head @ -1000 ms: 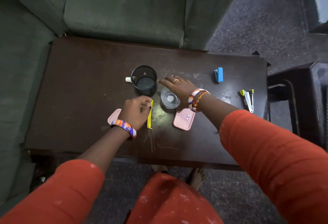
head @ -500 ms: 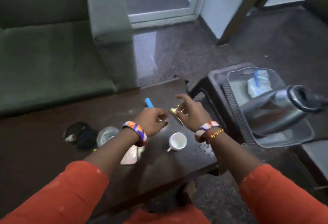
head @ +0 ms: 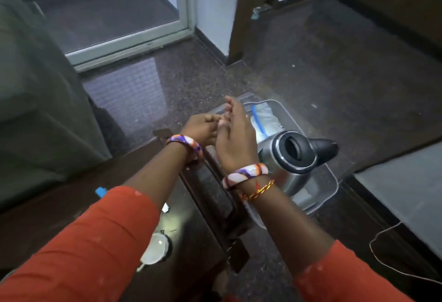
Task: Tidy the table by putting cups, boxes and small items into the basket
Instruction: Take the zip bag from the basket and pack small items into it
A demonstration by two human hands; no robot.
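A white cup (head: 153, 249) sits on the dark desk (head: 79, 208) nearest the person, a blue item (head: 101, 191) beyond it. Farther out, over the clear basket (head: 331, 182) holding a steel kettle (head: 290, 158), the left hand (head: 203, 128) is curled, though whether it pinches anything cannot be told; the right hand (head: 235, 134) is spread, fingers straight, touching the left.

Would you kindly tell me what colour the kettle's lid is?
Black, on a shiny steel kettle; the head view shows it clearly.
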